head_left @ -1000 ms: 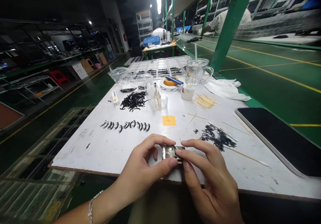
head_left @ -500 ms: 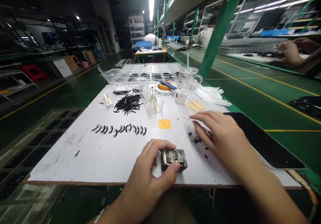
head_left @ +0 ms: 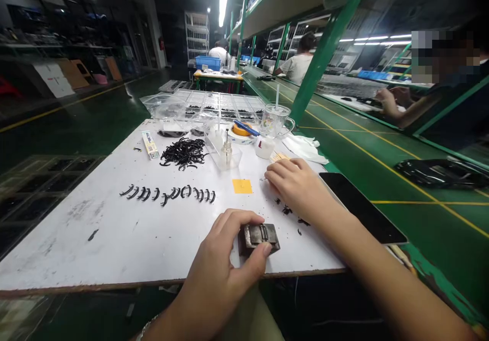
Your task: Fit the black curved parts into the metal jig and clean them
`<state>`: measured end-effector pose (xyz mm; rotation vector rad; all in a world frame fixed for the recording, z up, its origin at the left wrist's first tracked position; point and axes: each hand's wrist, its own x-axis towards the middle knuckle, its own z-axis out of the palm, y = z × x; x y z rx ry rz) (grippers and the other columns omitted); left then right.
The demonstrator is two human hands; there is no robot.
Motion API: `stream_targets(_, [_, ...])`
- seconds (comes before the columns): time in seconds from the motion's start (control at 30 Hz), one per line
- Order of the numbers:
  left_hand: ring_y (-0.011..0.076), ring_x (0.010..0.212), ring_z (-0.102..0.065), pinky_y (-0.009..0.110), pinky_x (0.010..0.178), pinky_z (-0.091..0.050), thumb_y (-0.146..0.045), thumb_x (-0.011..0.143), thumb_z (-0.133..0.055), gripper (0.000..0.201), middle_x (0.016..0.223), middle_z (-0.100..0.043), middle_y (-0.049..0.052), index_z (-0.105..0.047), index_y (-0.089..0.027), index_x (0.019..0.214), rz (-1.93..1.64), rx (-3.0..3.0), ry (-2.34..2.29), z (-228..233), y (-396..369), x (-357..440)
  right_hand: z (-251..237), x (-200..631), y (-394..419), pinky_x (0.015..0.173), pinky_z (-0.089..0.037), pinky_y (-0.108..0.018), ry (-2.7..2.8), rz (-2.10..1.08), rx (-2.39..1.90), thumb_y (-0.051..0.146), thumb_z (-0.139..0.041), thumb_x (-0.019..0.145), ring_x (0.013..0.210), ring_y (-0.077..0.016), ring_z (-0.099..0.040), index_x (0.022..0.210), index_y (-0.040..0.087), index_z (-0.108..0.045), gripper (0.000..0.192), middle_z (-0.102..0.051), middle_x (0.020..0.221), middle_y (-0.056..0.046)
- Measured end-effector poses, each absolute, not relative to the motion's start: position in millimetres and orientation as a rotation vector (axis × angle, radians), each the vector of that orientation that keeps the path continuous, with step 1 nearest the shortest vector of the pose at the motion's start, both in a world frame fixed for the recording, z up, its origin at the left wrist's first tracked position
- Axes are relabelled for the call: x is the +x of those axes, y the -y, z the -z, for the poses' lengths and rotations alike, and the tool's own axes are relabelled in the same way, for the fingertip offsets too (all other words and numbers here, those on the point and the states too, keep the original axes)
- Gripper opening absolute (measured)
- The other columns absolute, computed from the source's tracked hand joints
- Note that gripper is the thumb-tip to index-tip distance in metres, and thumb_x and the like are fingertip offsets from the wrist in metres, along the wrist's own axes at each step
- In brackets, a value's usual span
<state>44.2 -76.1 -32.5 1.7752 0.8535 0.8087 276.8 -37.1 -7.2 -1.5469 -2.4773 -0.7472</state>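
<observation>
My left hand (head_left: 223, 262) grips a small grey metal block (head_left: 261, 235) near the front edge of the white board (head_left: 95, 234), thumb on its front and fingers curled over its left side. My right hand (head_left: 296, 183) is stretched forward, palm down, over scattered small black parts (head_left: 286, 210), with its fingertips near a bundle of wooden sticks (head_left: 278, 156). Whether it holds anything is hidden under the palm. A row of curved black pieces (head_left: 168, 193) lies left of a yellow sticky note (head_left: 242, 186).
A heap of black curved parts (head_left: 183, 153), a clear box with a small bottle (head_left: 226, 153), a tape roll (head_left: 241, 130), a glass mug (head_left: 274, 121), white cloth (head_left: 305, 147) and clear compartment trays (head_left: 221, 105) stand farther back. A dark tablet (head_left: 361, 208) lies at right. Other people work at green benches behind.
My right hand let go of the metal block and reached forward over the black parts toward the sticks. My left hand stayed on the block. The view shifted up and right.
</observation>
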Motion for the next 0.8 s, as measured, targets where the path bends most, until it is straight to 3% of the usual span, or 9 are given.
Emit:
stream_targets(0.07, [0.0196,0.090,-0.052,0.031,0.088,-0.044,-0.031,0.094,-0.060,0.020,0.109,-0.061,0.000,-0.060,-0.032,0.114,-0.808,1.773,-0.858,30.2,76.4,44.6,5.3,271.1,36.9,0.079,-0.051,-0.039,2.192,0.379,-1.574,0.011,-0.057,0.090,0.089,-0.0240,-0.067,0.091,0.017,-0.067,0.012,-0.074,0.093,-0.009])
stream_targets(0.17, [0.0187,0.093,-0.053,0.030,0.090,-0.044,-0.029,0.093,-0.061,0.021,0.109,-0.062,-0.002,-0.060,-0.032,0.114,-0.832,1.782,-0.838,29.2,76.4,44.8,6.6,258.7,32.1,0.076,-0.054,-0.034,1.702,-0.330,-1.499,0.020,-0.063,0.085,0.082,-0.0194,-0.070,0.086,0.021,-0.065,0.003,-0.075,0.088,-0.004])
stream_targets(0.27, [0.0185,0.096,-0.054,0.029,0.091,-0.044,-0.028,0.093,-0.061,0.021,0.109,-0.062,-0.002,-0.059,-0.032,0.113,-0.845,1.791,-0.828,29.3,76.0,44.8,13.5,249.4,24.5,0.079,-0.054,-0.036,1.511,-0.642,-1.472,0.026,-0.066,0.081,0.084,-0.0207,-0.072,0.085,0.022,-0.064,0.006,-0.076,0.086,-0.004])
stream_targets(0.47, [0.0197,0.100,-0.055,0.030,0.092,-0.044,-0.027,0.092,-0.061,0.022,0.108,-0.063,-0.001,-0.059,-0.030,0.114,-0.837,1.784,-0.817,29.0,74.8,44.9,21.9,246.2,24.7,0.082,-0.052,-0.039,1.507,-0.652,-1.534,0.025,-0.068,0.077,0.083,-0.0222,-0.072,0.082,0.021,-0.066,0.006,-0.077,0.084,-0.004])
stream_targets(0.67, [0.0172,0.100,-0.055,0.028,0.091,-0.044,-0.026,0.093,-0.062,0.021,0.111,-0.062,-0.004,-0.058,-0.031,0.114,-0.847,1.772,-0.804,29.4,76.8,45.0,9.1,239.1,47.5,0.087,-0.051,-0.037,1.429,-0.401,-1.405,0.027,-0.066,0.085,0.092,-0.0202,-0.072,0.090,0.024,-0.067,0.006,-0.075,0.094,-0.001])
stream_targets(0.8, [0.0165,0.101,-0.055,0.027,0.092,-0.043,-0.026,0.093,-0.062,0.023,0.111,-0.063,-0.004,-0.058,-0.030,0.115,-0.853,1.760,-0.797,29.1,76.9,45.7,13.2,236.1,49.0,0.083,-0.051,-0.037,1.606,-0.314,-1.547,0.021,-0.063,0.084,0.089,-0.0214,-0.071,0.087,0.024,-0.068,0.006,-0.076,0.089,-0.001])
